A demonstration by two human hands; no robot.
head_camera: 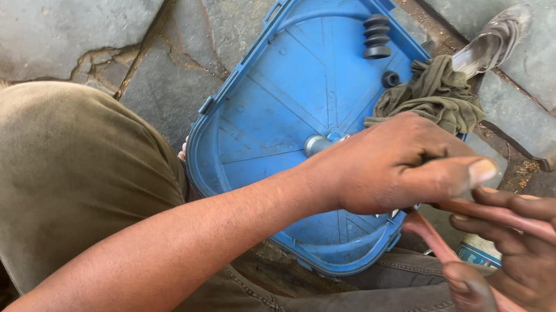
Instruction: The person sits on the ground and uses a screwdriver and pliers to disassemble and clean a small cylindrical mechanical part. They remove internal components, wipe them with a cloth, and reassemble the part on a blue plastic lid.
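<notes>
My left hand (392, 166) reaches across from the lower left and is closed around a metal cylinder (316, 145); only the cylinder's silver end sticks out on the left of the fist. My right hand (528, 285) at the right edge grips the two reddish handles of a plier-like tool (501, 216). The tool's head points into my left fist and is hidden there. Both hands hover over the near right corner of a blue plastic tray (242, 100) lying on the stone floor.
On the tray's far side lie a black ribbed rubber boot (377, 36), a small black ring (391, 78) and an olive rag (436, 91). A worn sandal (494, 38) lies beyond. A small can (478, 254) stands under my right hand. My knee (66, 170) is at left.
</notes>
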